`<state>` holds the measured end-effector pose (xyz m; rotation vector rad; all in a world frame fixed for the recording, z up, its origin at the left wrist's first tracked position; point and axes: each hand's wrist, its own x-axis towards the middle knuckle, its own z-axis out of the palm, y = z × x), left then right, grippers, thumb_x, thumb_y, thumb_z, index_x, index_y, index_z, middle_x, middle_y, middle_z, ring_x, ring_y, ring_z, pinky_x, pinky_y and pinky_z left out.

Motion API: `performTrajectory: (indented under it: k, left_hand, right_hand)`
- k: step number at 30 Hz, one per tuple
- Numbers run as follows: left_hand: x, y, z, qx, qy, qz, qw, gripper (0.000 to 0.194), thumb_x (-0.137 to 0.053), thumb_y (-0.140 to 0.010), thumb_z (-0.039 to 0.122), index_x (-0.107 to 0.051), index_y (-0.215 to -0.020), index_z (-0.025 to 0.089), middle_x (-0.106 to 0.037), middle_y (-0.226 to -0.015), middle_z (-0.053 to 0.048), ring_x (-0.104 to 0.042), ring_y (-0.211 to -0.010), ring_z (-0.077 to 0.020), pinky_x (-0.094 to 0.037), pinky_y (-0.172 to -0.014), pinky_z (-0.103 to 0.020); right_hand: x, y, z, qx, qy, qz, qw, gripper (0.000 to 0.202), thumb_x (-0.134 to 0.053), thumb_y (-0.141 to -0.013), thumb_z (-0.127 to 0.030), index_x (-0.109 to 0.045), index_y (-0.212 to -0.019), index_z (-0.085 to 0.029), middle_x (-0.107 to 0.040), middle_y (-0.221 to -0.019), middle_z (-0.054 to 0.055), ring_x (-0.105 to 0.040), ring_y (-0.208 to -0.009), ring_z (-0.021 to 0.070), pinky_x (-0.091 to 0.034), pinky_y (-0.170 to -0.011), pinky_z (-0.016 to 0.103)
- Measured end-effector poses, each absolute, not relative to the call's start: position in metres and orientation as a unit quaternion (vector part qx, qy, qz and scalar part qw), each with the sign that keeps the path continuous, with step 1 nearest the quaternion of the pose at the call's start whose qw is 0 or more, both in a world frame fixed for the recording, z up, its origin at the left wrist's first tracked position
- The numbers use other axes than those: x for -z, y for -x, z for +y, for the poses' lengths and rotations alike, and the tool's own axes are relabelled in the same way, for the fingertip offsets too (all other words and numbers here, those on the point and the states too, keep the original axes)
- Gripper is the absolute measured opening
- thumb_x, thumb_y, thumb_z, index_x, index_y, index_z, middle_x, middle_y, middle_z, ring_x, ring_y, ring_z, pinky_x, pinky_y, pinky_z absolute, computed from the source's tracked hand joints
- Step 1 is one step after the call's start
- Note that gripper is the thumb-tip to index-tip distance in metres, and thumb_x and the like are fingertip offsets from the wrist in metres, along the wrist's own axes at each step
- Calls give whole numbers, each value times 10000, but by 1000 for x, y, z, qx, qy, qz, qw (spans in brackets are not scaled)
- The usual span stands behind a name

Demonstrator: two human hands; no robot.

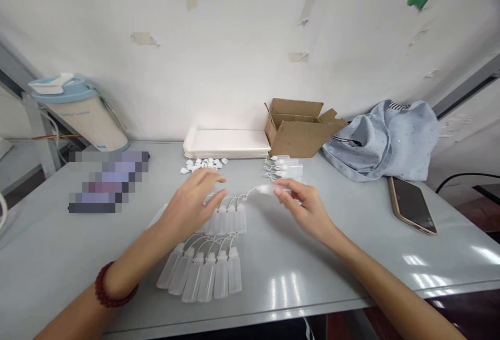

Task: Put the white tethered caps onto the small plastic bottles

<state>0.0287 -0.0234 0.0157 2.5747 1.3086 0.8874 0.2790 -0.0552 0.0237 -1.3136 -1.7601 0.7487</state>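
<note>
My right hand (297,202) is closed around a small translucent squeeze bottle (266,189), its thin bent tube pointing left. My left hand (199,194) hovers over the bottles with thumb and fingers apart; nothing shows between them. Beneath and beside it is a back row of bottles (230,220), partly hidden by that hand. Closer to me lies a front row of bottles (211,277) with curved tubes. Just beyond my left hand are several loose white caps (205,163). Past my right hand, more bottles (288,167) lie in a small stack.
An open cardboard box (299,137) and a stack of white padded envelopes (230,142) stand against the wall. At left are a tumbler (84,116) and a pixelated object (111,181). A light blue cloth bag (390,139) and a phone (412,205) lie on the right.
</note>
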Motion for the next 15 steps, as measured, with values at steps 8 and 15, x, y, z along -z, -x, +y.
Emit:
performTrajectory:
  k: [8,15]
  left_hand:
    - [-4,24,25,-182,-785,592,-2,396,-295,-898,289,-601,-1076,115,-566,-1150,-171,-474,-1133,-334,-392,-952,-484]
    - [-4,32,32,-146,-780,606,43,411,-315,-857,291,-633,-1029,96,-625,-1088,-163,-557,-1050,-319,-429,-929,-441]
  right_hand:
    - [-14,-320,-22,0,561,-725,399,233,-513,-876,-307,-663,-1011,-189,-701,-934,88,-592,-826,238,-496,-668,348]
    - [1,-336,-8,31,601,-735,313,244,-514,-833,-227,-667,-990,-121,-710,-944,121,-584,-912,297,-475,-795,434]
